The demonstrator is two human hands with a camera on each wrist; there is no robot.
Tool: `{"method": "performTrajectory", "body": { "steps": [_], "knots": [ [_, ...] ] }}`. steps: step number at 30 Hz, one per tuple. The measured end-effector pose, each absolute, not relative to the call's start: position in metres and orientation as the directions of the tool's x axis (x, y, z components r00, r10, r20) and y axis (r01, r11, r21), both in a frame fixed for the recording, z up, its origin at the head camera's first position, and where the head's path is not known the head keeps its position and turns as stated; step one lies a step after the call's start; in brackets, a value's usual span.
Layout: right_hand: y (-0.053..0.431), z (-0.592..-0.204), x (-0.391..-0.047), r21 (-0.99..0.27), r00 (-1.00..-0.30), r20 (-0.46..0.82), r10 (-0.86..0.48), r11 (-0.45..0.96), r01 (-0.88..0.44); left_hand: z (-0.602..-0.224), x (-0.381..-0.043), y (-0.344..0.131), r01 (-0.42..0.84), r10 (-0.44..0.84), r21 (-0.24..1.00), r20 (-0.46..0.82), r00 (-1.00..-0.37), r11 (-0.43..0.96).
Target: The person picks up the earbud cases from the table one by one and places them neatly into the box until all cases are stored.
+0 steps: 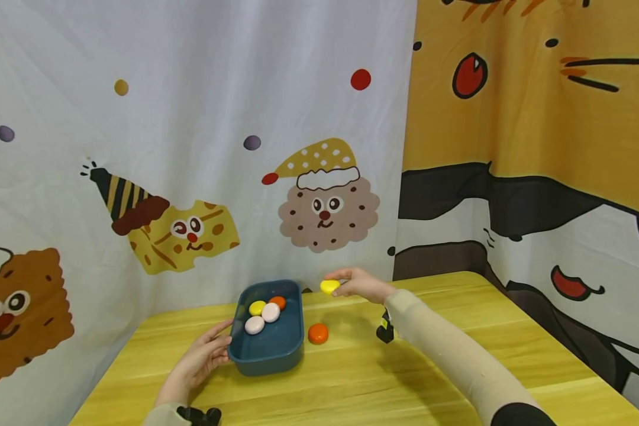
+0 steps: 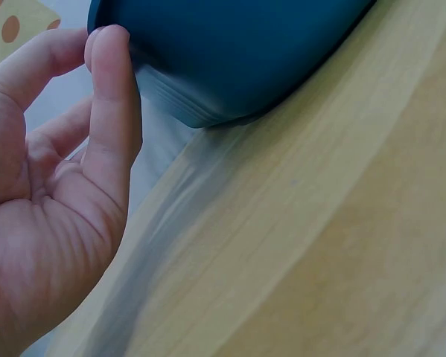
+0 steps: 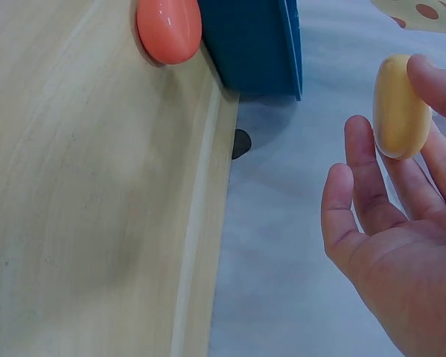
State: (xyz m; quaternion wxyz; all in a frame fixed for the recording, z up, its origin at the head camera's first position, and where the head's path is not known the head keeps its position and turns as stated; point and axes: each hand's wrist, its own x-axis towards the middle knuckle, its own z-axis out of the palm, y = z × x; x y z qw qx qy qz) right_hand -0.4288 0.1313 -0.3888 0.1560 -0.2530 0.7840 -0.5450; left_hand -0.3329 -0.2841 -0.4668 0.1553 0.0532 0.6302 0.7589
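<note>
A yellow rounded disc (image 1: 329, 287) is pinched between the thumb and fingers of my right hand (image 1: 363, 286), above the table's far side. In the right wrist view the yellow disc (image 3: 403, 108) is seen edge-on, with two fingers standing free of it. My left hand (image 1: 198, 361) holds the left wall of a dark blue rectangular bin (image 1: 263, 365), thumb and fingertips at its rim in the left wrist view. Inside the bin lie a yellow disc (image 1: 257, 307), an orange disc (image 1: 278, 302) and two pale pink discs (image 1: 254, 325). Another orange disc (image 1: 318, 333) rests right of the bin.
The wood-grain table (image 1: 346, 390) ends at the back against a white curtain (image 1: 191, 118) printed with cartoon food. An orange and black cartoon curtain (image 1: 511, 136) hangs along the right side. The bin stands close to the table's back edge.
</note>
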Motion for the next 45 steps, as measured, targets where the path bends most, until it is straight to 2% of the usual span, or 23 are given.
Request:
{"method": "performTrajectory", "body": {
  "steps": [27,45],
  "knots": [
    [0.114,-0.392,-0.436,-0.929,-0.795,0.044,-0.605,0.268,-0.255,-0.471,-0.335,-0.286,-0.149,0.305,0.978,-0.099,-0.947,-0.146],
    [0.084,-0.399,-0.44,-0.938,-0.784,0.006,-0.62,0.268,-0.219,-0.468,-0.333,-0.285,-0.166,0.282,0.974,-0.117,-0.952,-0.154]
  ]
}}
